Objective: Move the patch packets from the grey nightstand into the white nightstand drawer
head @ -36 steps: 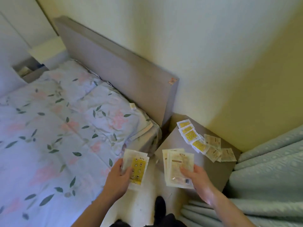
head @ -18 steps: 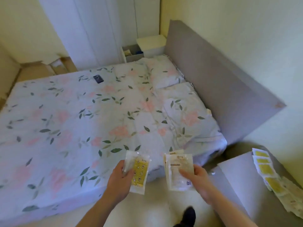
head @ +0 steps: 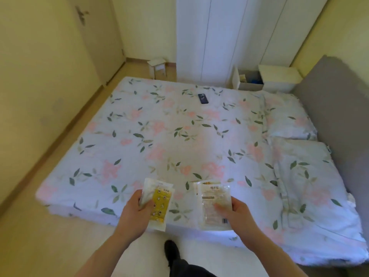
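Two bundles of patch packets are being carried above the near edge of the bed (head: 179, 136), one in each hand. The yellow-printed packets (head: 158, 204) are being gripped by the left hand (head: 135, 214), with the thumb curled over their left edge and the other fingers hidden beneath. The pale packets (head: 214, 204), which look like more than one stacked together, are being pinched by the right hand (head: 237, 215), the thumb being pressed onto their face and the rest of the fingers lying out of sight behind.

The packets are judged to be light, thin and flexible, with a glossy wrapper that is likely to be slippery, so a stack may fan out or slide unless it is being squeezed flat across its lower half rather than at a corner.

The white nightstand (head: 279, 76) is being faced across the bed, beside the grey headboard (head: 335, 108), and its drawer (head: 248, 80) is standing open with some contents already inside. A dark phone (head: 203, 98) is lying on the floral cover. The grey nightstand is not in view.
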`<state>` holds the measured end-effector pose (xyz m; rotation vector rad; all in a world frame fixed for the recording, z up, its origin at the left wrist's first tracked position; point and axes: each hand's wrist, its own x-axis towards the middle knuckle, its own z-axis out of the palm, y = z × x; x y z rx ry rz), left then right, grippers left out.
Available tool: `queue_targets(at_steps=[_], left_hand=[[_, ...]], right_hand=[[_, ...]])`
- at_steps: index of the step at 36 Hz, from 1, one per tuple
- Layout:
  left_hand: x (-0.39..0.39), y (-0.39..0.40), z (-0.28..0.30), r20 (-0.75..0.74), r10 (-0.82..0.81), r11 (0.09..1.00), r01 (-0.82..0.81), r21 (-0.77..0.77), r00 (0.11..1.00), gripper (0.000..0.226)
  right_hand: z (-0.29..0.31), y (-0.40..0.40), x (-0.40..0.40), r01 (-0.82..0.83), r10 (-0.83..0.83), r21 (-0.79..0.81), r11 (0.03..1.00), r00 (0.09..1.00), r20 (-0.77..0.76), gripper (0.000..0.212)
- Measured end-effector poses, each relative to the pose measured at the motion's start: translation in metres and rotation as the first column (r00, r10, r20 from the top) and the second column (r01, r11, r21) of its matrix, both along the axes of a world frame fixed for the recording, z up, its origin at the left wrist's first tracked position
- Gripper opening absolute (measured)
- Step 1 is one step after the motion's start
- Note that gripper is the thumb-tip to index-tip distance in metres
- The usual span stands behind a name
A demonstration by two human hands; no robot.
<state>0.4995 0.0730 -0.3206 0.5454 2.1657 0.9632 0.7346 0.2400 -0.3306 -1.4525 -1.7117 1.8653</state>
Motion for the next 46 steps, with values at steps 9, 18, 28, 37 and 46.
queue_targets(at_steps=[9,18,28,37,46], left_hand=[[-0.13,-0.058,0.009,0.008,0.295,0.955,-0.295,0.013,0.955,0.006],[-0.246,-0.166,0.021,0.015,0.619,0.785,-0.619,0.04,0.786,0.005],[-0.398,-0.283,0.006,0.094,0.738,0.665,-0.743,0.07,0.669,0.008],[-0.558,-0.356,0.011,0.09,0.695,0.713,-0.7,0.042,0.713,0.01],[-0.719,-0.33,0.015,0.105,0.58,0.801,-0.589,0.109,0.808,0.016]], right_hand=[[-0.005,0.012,-0.19,-0.258,0.258,-0.025,0.966,0.966,-0.002,0.017],[0.014,-0.051,-0.403,-0.616,0.617,0.05,0.786,0.787,-0.006,0.019],[0.0,-0.17,-0.59,-0.676,0.676,0.001,0.737,0.737,-0.013,0.019],[0.009,-0.252,-0.717,-0.608,0.605,-0.026,0.793,0.793,-0.072,0.02],[-0.001,-0.244,-0.847,-0.437,0.432,-0.083,0.896,0.899,-0.07,0.02]])
